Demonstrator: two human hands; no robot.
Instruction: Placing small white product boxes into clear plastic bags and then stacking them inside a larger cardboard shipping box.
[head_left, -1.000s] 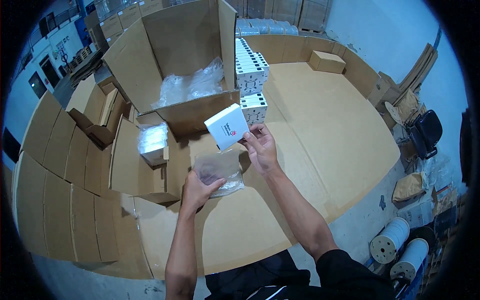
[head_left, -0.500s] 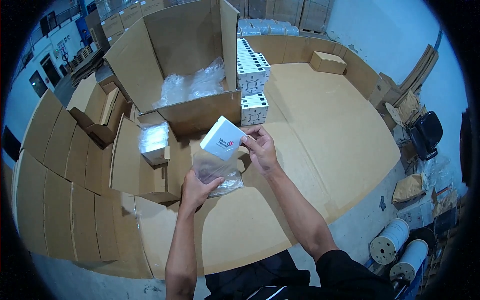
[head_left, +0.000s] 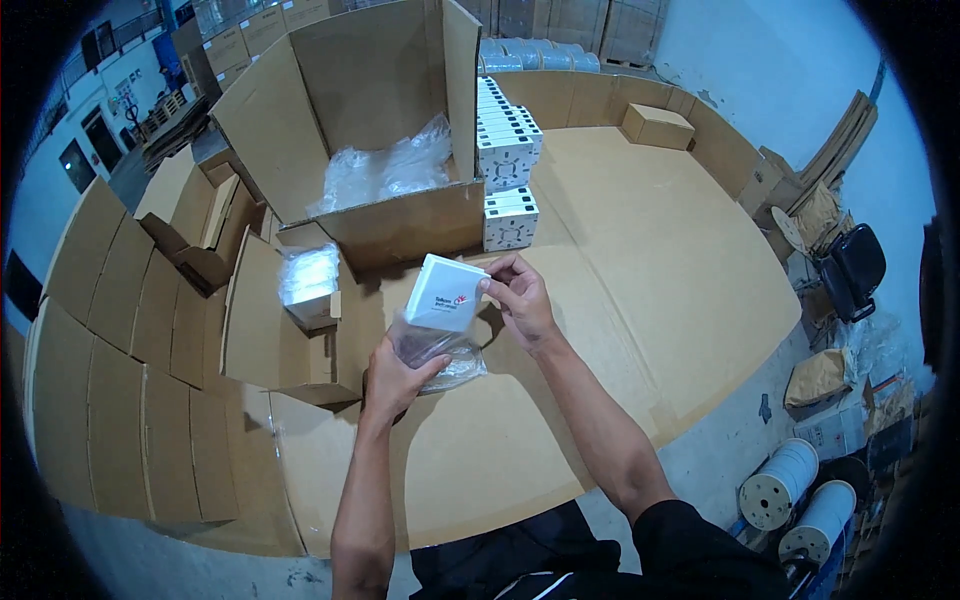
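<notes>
A flat white box-shaped unit [head_left: 443, 292] with a small printed mark stands tilted, its lower part inside a clear plastic bag [head_left: 425, 345]. My right hand [head_left: 520, 300] pinches the unit's upper right corner between thumb and fingers. My left hand [head_left: 398, 380] is closed round the bag below, thumb across its front. Just left of the hands stands an open cardboard box [head_left: 262, 340] with several plastic-wrapped white items [head_left: 308, 275] inside. Behind them, a large open carton [head_left: 410, 225] contains crumpled clear plastic bags [head_left: 385, 175].
White patterned boxes [head_left: 508, 160] are stacked right of the large carton. A small closed brown box [head_left: 657, 126] lies at the table's far end. Cardboard covers the table [head_left: 640, 290], with raised cardboard walls [head_left: 130, 400] on the left. Cable spools [head_left: 780, 480] stand on the floor at right.
The white unit has moved slightly down and into the plastic bag, and it tilts less. My right hand still pinches its corner, and my left hand keeps hold of the bag.
</notes>
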